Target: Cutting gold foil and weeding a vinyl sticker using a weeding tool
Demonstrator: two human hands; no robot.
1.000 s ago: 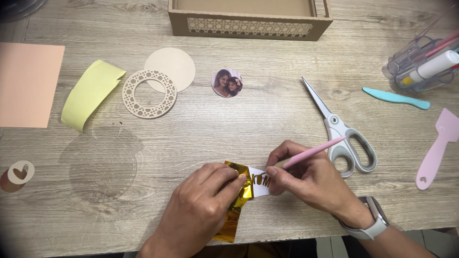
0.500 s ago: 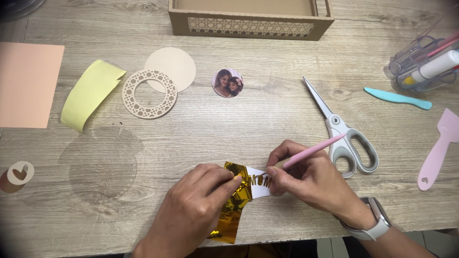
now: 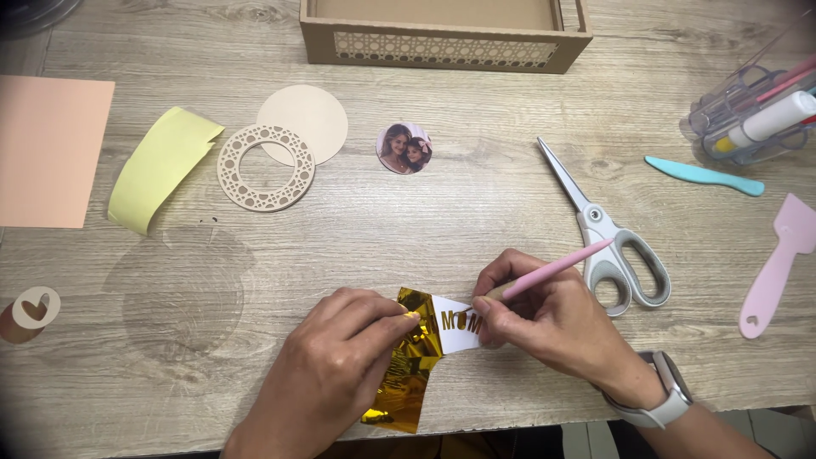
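Observation:
A shiny gold foil sheet (image 3: 406, 382) lies near the table's front edge, peeled back from a small white backing piece (image 3: 455, 330) that carries gold cut-out letters. My left hand (image 3: 331, 382) pinches the crumpled gold foil with thumb and fingers. My right hand (image 3: 544, 327) holds a thin pink pointed tool (image 3: 557, 268) like a pen, its tip down on the white piece beside the letters. A grey watch sits on my right wrist.
Grey-handled scissors (image 3: 605, 234) lie just right of my right hand. A pink spatula (image 3: 778, 268), a teal tool (image 3: 701, 175) and a clear pen holder (image 3: 748, 119) are far right. A round photo (image 3: 404, 148), lattice ring (image 3: 265, 167), beige disc, yellow strip (image 3: 161, 166), peach paper and wooden tray (image 3: 442, 34) lie beyond.
My left hand has pulled the gold foil slightly further back from the white piece. My right hand and the pink tool have barely moved.

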